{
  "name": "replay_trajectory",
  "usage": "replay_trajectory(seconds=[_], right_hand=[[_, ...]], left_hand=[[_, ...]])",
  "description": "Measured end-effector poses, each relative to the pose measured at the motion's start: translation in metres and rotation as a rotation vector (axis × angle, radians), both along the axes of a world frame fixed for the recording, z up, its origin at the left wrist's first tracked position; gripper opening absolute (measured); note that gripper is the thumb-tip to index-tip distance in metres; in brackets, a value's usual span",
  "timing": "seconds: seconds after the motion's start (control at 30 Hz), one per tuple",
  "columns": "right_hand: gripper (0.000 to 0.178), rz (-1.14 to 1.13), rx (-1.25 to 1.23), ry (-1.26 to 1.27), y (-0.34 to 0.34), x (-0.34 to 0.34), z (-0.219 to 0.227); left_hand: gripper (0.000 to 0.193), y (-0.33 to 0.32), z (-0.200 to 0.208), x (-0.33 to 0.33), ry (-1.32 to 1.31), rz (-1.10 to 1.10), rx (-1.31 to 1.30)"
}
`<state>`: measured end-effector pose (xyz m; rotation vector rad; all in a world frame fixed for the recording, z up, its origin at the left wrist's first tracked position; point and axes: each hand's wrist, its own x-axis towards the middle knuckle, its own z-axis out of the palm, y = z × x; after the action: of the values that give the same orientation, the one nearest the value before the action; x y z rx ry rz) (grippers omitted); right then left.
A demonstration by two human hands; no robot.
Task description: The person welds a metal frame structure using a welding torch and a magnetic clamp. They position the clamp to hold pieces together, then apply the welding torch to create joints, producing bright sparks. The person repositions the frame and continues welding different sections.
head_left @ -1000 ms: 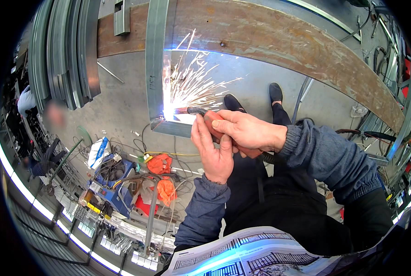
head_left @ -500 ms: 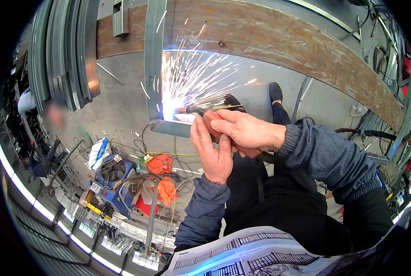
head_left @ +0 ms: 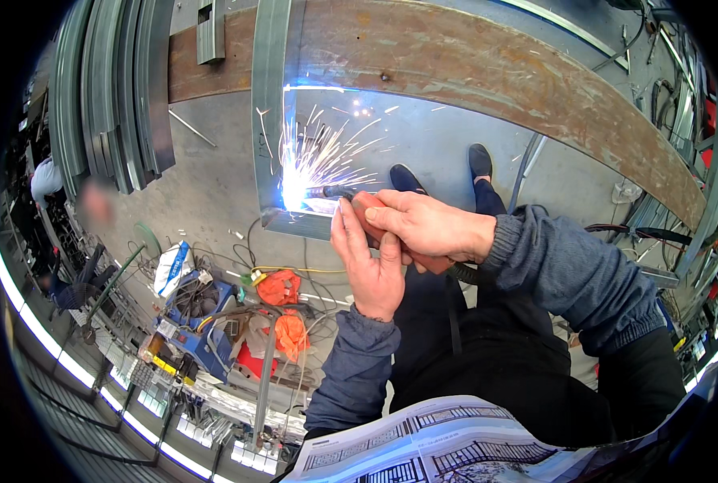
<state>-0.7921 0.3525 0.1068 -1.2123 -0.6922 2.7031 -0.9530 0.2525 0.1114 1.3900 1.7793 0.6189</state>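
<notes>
My right hand (head_left: 435, 224) is wrapped round the red handle of a welding torch (head_left: 364, 201), its thumb on top. Close beside it, my left hand (head_left: 370, 270) grips the front of the torch between upright fingers and thumb. The dark nozzle points left into the inner corner of a grey steel tube frame (head_left: 269, 121). A white-blue arc glares there and sparks fan up and right; the glare hides the joint itself. The lower tube (head_left: 298, 225) of the frame ends just left of my left fingertips. A wide rusty steel beam (head_left: 455, 60) lies under the frame's upper part.
Stacked steel profiles (head_left: 109, 88) stand at the upper left. A short tube piece (head_left: 210, 36) rests on the beam. At lower left are a blue machine (head_left: 202, 322), orange cloths (head_left: 290, 334) and cables. A printed drawing sheet (head_left: 423, 443) lies near me. Another person (head_left: 47, 179) is at far left.
The spark spray has shrunk and the glare is smaller, so the dark shoe beyond my hands shows more clearly. Both hands and the torch have barely shifted left.
</notes>
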Motion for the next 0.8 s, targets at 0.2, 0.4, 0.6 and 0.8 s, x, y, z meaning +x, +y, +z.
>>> replay_trajectory(seconds=[0.2,0.4,0.6,0.8], right_hand=[[0.045,-0.003,-0.021,-0.012,0.003,-0.0006,0.0063],[0.042,-0.007,-0.019,-0.024,0.0038,-0.0018,0.0084],[0.043,-0.002,-0.015,0.003,0.0024,-0.0023,0.0029],[0.043,0.011,-0.056,-0.033,0.0059,-0.0042,0.0083]], left_hand=[[0.081,0.002,0.0036,0.0008,-0.008,0.007,-0.014],[0.081,0.0006,0.0024,0.0002,-0.008,0.005,-0.011],[0.081,0.0021,0.0029,0.0011,-0.017,0.013,-0.014],[0.081,0.0003,0.0009,-0.0008,-0.008,0.023,-0.004]])
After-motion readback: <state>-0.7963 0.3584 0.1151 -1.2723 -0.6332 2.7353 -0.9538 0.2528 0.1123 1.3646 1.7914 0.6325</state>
